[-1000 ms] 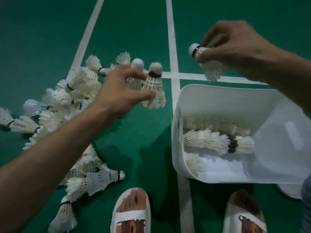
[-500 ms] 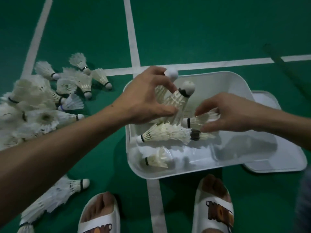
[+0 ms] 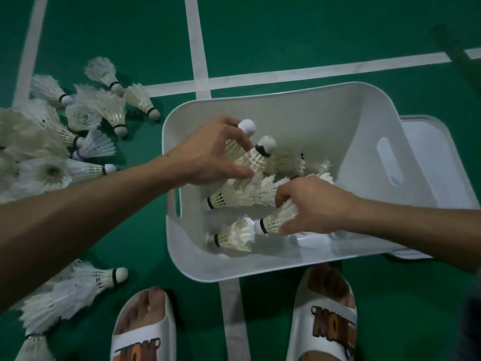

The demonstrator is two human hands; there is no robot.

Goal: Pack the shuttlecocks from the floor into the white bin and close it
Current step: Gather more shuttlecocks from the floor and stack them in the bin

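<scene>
A pile of shuttlecocks (image 3: 52, 142) lies on the floor (image 3: 125, 35) at my left. My left hand (image 3: 208, 155) curls its fingers (image 3: 234, 172) round two shuttlecocks (image 3: 256, 158) over the white bin (image 3: 286, 265), where loose shuttlecocks (image 3: 231, 237) lie. My right hand (image 3: 315, 204) pinches one shuttlecock (image 3: 276, 220) inside. The lid (image 3: 437, 152) lies just beside.

left slide (image 3: 140, 347) | right slide (image 3: 330, 327), orange print | green floor (image 3: 312, 29) | white lines (image 3: 199, 48)
</scene>
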